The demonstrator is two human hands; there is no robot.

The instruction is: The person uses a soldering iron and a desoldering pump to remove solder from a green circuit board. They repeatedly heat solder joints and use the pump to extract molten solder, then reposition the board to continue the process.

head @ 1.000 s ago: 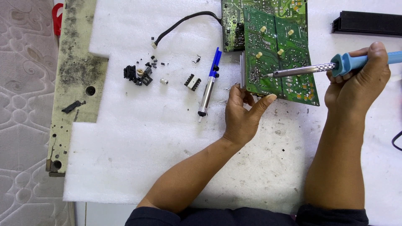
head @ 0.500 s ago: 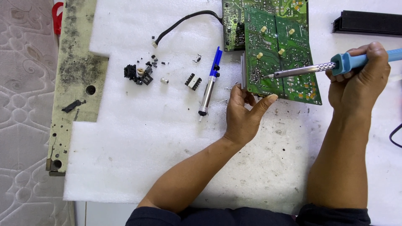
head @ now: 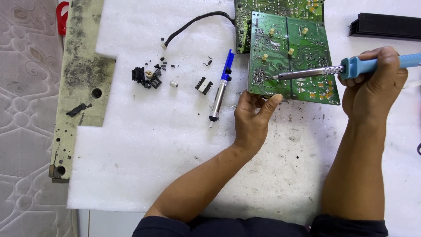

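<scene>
my left hand (head: 251, 120) pins the near left corner of the green circuit board (head: 291, 61), fingers curled over its edge, thumb up against the board's lower rim. my right hand (head: 372, 83) is closed around the blue handle of the soldering iron (head: 333, 71), metal tip down on the board's left half, close above my left fingertips.

board lies on white foam sheet (head: 175, 145), partly over a second green board (head: 280, 6) at the top edge (black cable (head: 197, 22) trails from that one).

blue desoldering pump (head: 220, 90) lies just left of my left hand, untouched. loose black parts (head: 147, 75) and a small black-and-white component (head: 203, 85) further left.

risks, as i judge them: tip sits near my fingers, so a slip could burn them. if the iron touches the foam, it may melt. too long on one joint could lift a pad.
</scene>
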